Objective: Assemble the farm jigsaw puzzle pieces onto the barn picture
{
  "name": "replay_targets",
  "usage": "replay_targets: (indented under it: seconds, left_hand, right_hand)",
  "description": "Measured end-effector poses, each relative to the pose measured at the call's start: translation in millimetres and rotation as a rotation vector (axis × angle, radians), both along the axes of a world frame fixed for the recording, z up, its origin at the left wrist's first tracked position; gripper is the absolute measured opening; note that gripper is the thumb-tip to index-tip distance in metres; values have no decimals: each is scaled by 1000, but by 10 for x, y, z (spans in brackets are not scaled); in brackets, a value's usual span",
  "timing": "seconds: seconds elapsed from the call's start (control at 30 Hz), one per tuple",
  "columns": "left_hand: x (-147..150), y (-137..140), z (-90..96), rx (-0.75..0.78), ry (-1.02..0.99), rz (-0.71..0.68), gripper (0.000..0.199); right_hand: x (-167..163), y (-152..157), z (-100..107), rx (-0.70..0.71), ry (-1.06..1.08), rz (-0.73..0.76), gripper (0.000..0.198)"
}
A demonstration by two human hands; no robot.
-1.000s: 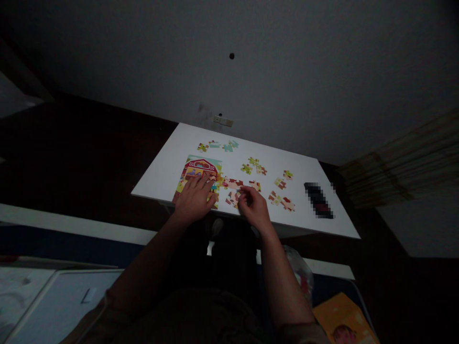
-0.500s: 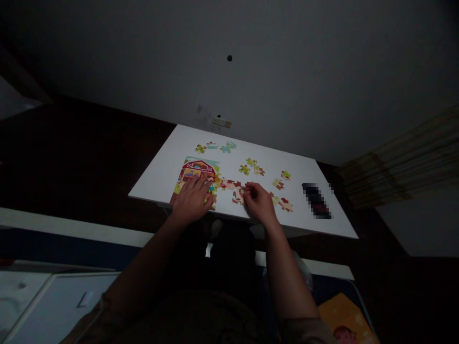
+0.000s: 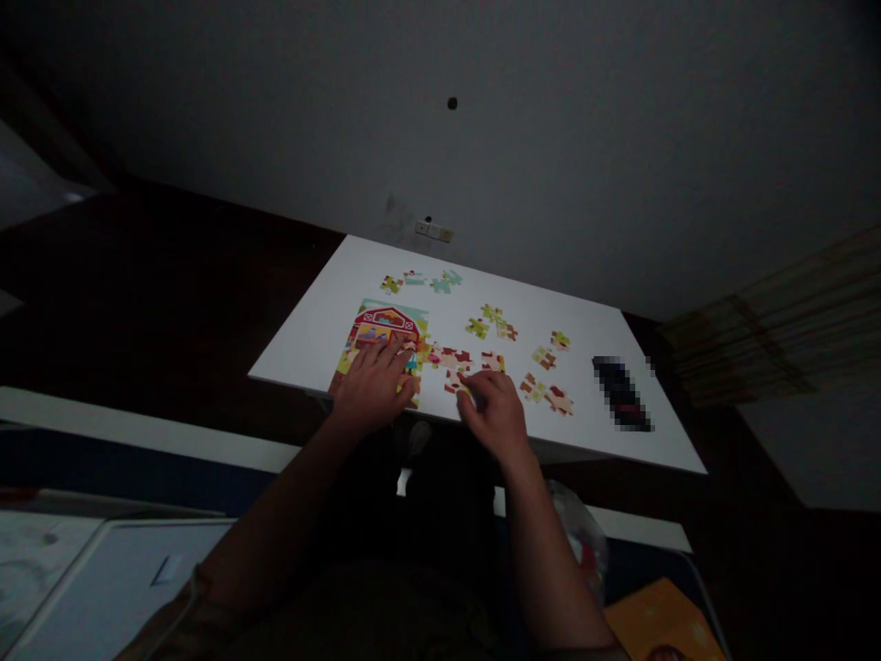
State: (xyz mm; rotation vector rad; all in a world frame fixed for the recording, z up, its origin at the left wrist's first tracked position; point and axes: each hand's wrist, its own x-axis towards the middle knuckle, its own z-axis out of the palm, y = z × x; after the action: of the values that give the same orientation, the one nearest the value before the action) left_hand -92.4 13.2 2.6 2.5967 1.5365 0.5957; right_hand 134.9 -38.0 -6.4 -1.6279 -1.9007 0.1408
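Barn panel [image 3: 382,329]: lying flat on the white table [image 3: 303,344], showing a red barn with a strip of pale blue at the far edge, partly disappearing under spread fingers.
Left hand [image 3: 372,393]: resting palm down on the barn panel, covering its near middle, grip lying wide and flat.
Right hand [image 3: 496,408]: curling to the right of the barn panel, bringing thumb and forefinger narrowly together at a brown-patched piece [image 3: 454,380] (pinching or merely touching, impossible to tell here).
Cow strip [image 3: 451,358]: extending rightward from the barn panel, apparently connecting to its edge.
Brown-and-cream piece [image 3: 493,361]: lying farther right of the barn panel, near the right fingers.
Pink-and-brown piece [image 3: 559,399]: lying well to the right of the barn panel, with a pale green piece [image 3: 533,387] sitting just beside.
Green pieces [image 3: 491,313]: clustering beyond and to the right of the barn panel.
Sky-blue pieces [image 3: 440,285]: lying beyond the barn panel's far edge, with a green-and-brown piece [image 3: 392,285] sitting nearby.
Dark object [image 3: 623,395]: lying far to the right of the barn panel, breaking up into pixel blocks.
Wall socket [image 3: 433,231]: showing beyond the barn panel.
Plastic bag [image 3: 578,532]: lying to the near right of the barn panel, below table level, partly hiding behind a forearm.
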Motion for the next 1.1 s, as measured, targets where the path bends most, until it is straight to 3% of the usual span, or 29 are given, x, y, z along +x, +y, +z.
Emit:
replay_targets:
  seconds: [0.53,0.77,0.9,1.1]
  left_hand:
    - [11,23,-34,13,16,-3,51]
    - [6,19,-26,-4,30,-5,50]
    - [6,0,-14,-3,61,6,49]
    - [201,-48,49,23,89,42,49]
  right_hand:
    - [-21,9,-30,-28,-21,-32,28]
    - [-35,18,-43,3,-54,-173,42]
    - [-22,44,-72,-8,-91,-167,43]
    - [6,58,-83,-10,-81,-155,42]
